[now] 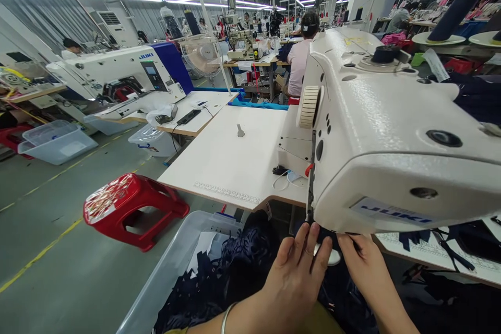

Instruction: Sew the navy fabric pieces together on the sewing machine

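the left hand [299, 263], with a silver-coloured bangle at its wrist, reaches under the near end of a large glossy white sewing machine [383, 125] lettered "juki"; its fingers are slightly spread, their tips at a piece of dark navy cloth [327, 235]. the right hand [362, 258] is just beside it, its fingertips partly hidden beneath the machine head at the cloth's other side, so whether they are clamped on it cannot be told. the navy cloth lies between the hands, below the machine head, and a smooth white rounded part [332, 257] shows under the left fingers. below and to the left of the hands, a clear plastic bin [156, 279] bears a tangled heap of narrow dark navy fabric strips [199, 282]. a flat white tabletop [219, 151], with a ruler scale printed along its near edge, extends left of the machine and bears a small grey keyhole-shaped piece [240, 131]. a red plastic stool [136, 209] with a patterned seat stands on the floor farther left. beyond the tabletop, a person in a pale pink top [297, 65] sits facing away.
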Action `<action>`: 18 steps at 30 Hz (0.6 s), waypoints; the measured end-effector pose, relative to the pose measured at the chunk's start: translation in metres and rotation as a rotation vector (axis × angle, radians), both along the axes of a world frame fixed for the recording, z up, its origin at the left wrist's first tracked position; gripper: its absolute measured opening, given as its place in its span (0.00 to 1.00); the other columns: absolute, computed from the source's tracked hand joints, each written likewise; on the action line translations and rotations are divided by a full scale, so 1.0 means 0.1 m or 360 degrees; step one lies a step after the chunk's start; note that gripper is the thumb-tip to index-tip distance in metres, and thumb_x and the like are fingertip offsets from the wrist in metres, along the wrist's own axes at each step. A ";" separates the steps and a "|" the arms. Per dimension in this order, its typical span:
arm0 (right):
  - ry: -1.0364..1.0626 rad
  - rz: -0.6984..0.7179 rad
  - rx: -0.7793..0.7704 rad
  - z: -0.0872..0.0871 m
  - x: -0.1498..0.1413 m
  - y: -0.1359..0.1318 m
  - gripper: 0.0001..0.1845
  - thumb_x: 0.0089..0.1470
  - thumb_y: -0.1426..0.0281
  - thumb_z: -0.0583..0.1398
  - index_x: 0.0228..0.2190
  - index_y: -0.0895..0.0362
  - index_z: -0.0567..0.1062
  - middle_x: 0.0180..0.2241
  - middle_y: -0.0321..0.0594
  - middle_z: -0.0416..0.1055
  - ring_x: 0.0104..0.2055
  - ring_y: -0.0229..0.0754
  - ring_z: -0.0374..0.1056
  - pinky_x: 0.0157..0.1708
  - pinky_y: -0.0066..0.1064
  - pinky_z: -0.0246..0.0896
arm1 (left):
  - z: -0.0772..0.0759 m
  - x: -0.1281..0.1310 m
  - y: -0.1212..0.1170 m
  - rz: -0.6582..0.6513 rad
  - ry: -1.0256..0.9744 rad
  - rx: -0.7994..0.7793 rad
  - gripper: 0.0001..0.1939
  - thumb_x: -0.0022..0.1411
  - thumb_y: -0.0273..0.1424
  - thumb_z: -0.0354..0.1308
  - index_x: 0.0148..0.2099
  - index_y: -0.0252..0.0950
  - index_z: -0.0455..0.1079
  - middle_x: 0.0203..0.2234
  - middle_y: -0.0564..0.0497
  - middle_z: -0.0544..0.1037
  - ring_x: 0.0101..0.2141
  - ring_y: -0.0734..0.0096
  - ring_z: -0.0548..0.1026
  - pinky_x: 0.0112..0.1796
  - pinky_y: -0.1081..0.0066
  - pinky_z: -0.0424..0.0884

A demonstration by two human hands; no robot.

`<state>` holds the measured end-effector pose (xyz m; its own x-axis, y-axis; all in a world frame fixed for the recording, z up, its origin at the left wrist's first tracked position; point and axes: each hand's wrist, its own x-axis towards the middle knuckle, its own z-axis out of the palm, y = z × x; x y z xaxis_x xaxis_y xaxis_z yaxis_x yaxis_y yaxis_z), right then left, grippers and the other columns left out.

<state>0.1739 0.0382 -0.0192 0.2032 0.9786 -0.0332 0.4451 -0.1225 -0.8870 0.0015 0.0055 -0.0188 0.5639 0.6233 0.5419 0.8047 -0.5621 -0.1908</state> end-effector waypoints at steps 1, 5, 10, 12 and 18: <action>-0.0003 0.0009 0.0035 0.01 0.00 0.00 0.15 0.48 0.59 0.56 0.26 0.53 0.80 0.38 0.46 0.76 0.47 0.56 0.65 0.49 0.47 0.61 | 0.00 0.00 0.00 0.0001 -0.0004 0.0007 0.23 0.66 0.30 0.50 0.62 0.35 0.64 0.59 0.41 0.65 0.59 0.56 0.61 0.60 0.58 0.41; -0.0023 0.0040 0.0135 -0.01 -0.02 0.00 0.16 0.50 0.60 0.55 0.26 0.53 0.80 0.36 0.46 0.76 0.45 0.54 0.67 0.50 0.45 0.61 | 0.02 0.01 0.00 0.0010 -0.0006 0.0001 0.23 0.66 0.29 0.50 0.62 0.35 0.63 0.60 0.41 0.65 0.59 0.57 0.62 0.60 0.58 0.41; -0.0059 0.0039 0.0155 -0.07 -0.03 -0.01 0.16 0.51 0.61 0.55 0.29 0.53 0.81 0.37 0.46 0.76 0.46 0.53 0.67 0.48 0.43 0.64 | 0.01 0.01 -0.02 0.0085 -0.0009 0.0055 0.22 0.67 0.33 0.53 0.61 0.35 0.65 0.59 0.40 0.66 0.59 0.56 0.62 0.60 0.58 0.43; -0.0063 0.0061 0.0180 -0.07 -0.02 -0.02 0.16 0.51 0.60 0.55 0.27 0.53 0.81 0.36 0.47 0.77 0.44 0.53 0.69 0.47 0.43 0.65 | 0.00 0.01 -0.02 0.0091 -0.0028 0.0076 0.22 0.67 0.34 0.54 0.61 0.35 0.66 0.59 0.41 0.66 0.59 0.57 0.63 0.60 0.59 0.44; -0.0111 0.0121 0.0236 -0.04 0.00 -0.02 0.18 0.53 0.59 0.55 0.29 0.56 0.81 0.32 0.48 0.75 0.41 0.52 0.71 0.46 0.41 0.68 | -0.04 0.01 -0.02 0.0104 -0.0119 0.0088 0.21 0.67 0.36 0.55 0.59 0.35 0.67 0.58 0.40 0.67 0.59 0.58 0.63 0.59 0.60 0.46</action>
